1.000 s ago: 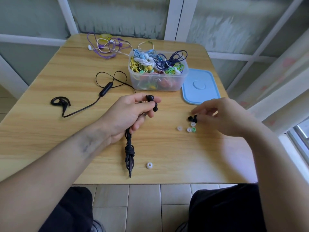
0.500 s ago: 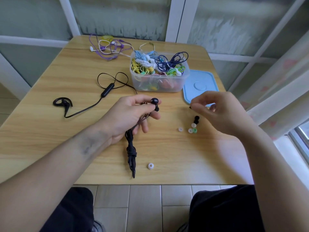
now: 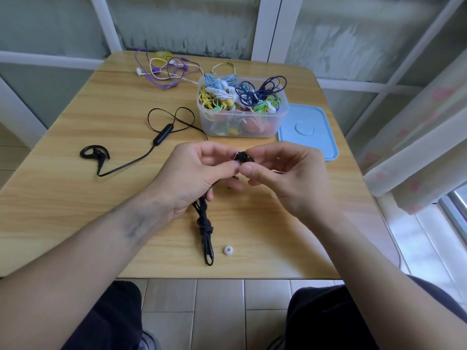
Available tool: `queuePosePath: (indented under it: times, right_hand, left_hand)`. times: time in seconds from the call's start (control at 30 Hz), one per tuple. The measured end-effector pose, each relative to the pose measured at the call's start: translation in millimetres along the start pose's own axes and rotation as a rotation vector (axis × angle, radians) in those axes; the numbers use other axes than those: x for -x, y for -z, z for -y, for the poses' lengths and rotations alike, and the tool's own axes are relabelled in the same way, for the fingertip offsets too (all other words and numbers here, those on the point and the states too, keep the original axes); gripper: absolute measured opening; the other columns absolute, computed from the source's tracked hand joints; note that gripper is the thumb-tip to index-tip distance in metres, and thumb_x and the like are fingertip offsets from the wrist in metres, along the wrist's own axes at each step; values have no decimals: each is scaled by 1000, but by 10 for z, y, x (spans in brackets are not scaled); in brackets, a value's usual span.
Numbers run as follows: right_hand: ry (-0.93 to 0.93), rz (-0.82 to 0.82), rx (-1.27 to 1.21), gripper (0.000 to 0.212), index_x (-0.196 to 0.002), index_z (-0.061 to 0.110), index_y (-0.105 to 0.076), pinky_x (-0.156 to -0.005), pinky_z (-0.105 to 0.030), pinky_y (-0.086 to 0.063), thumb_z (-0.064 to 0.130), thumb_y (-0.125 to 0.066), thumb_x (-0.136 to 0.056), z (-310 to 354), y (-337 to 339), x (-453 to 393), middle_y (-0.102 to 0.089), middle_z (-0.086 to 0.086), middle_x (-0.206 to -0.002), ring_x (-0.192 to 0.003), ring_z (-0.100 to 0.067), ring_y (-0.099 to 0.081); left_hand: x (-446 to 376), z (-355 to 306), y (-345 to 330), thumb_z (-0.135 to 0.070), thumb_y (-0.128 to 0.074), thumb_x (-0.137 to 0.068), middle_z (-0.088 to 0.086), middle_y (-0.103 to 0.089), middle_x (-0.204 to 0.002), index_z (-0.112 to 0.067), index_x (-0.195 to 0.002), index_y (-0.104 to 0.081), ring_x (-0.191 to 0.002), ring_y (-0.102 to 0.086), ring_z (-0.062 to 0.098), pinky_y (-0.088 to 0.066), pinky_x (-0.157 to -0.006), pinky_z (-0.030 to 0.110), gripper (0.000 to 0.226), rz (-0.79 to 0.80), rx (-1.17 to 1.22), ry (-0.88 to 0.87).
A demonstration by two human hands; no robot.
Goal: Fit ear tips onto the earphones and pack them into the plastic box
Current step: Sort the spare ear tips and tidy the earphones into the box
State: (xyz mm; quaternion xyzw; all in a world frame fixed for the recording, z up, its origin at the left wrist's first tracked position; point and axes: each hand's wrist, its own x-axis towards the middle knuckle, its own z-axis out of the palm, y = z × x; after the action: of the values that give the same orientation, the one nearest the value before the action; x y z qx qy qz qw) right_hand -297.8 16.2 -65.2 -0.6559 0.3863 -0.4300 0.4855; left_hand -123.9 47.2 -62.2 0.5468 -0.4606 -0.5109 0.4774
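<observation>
Since the earlier frame, the right hand (image 3: 290, 178) has been brought across from the loose ear tips to meet the left hand (image 3: 194, 173) above the table (image 3: 75, 198). A black earbud (image 3: 243, 156) is pinched between the curled thumbs and forefingers of both hands; whether an ear tip is seated on it cannot be made out, and the loose tips seen before are now hidden under the right hand. Its bundled black cable (image 3: 205, 231) is gripped by the left hand and trails towards the near table edge, its long axis running away from the camera. One white ear tip (image 3: 228, 249) lies just beside the cable's end. The plastic box (image 3: 242, 107), filled with coloured earphones, stands beyond the hands, its blue lid (image 3: 308, 130) alongside.
</observation>
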Motion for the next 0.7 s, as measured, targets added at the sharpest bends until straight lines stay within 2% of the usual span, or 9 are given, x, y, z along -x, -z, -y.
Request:
queuePosePath:
  times: [0.07,0.2,0.3,0.43,0.57,0.7]
  right_hand:
    - [3,-13,24,19,-89,14,-74,-67,-34,-61,11,-85,-73,-22,-31,5,-77,-6,-81,-65,-18,-72]
    - [-32,-82,1,19,-90,12,-74,-70,-36,-62,9,-85,-74,-60,-60,-14,-77,-5,-81,-67,-18,-73]
    - [-25,-90,17,18,-90,13,-75,-68,-33,-60,8,-84,-75,-74,-76,-17,-77,-3,-81,-67,-16,-71]
    - [-7,-97,38,16,-91,14,-74,-70,-35,-60,8,-83,-79,-67,-83,-12,-77,-1,-80,-71,-15,-72]
    - [3,-78,16,17,-90,15,-75,-77,-34,-60,6,-82,-79,-60,-89,1,-77,-1,-81,-78,-17,-75]
    - [-48,-30,-24,19,-94,13,-75,-81,-33,-60,5,-82,-78,-52,-32,-8,-78,-3,-88,-86,-19,-76]
  left_hand:
    - [1,4,9,-3,-69,-85,9,-76,-85,-8,-98,-66,-72,-73,28,-32,-33,19,14,1,-8,-4]
    - [-14,-6,24,-4,-69,-85,11,-75,-85,-7,-100,-66,-69,-72,27,-34,-35,21,15,23,-16,-3]
    - [-30,-7,33,-15,-67,-88,11,-75,-86,-7,-100,-67,-72,-71,28,-34,-36,22,15,52,23,33]
    - [-43,-3,64,-28,-71,-81,10,-75,-86,-7,-99,-67,-66,-69,26,-34,-34,21,29,56,23,13]
    - [-33,-15,68,-16,-63,-92,13,-73,-88,-14,-115,-65,-64,-68,28,-35,-35,22,24,112,-35,-44]
    - [-34,-12,72,-12,-61,-93,14,-72,-84,-10,-111,-66,-65,-70,30,-36,-35,23,19,81,-14,-65]
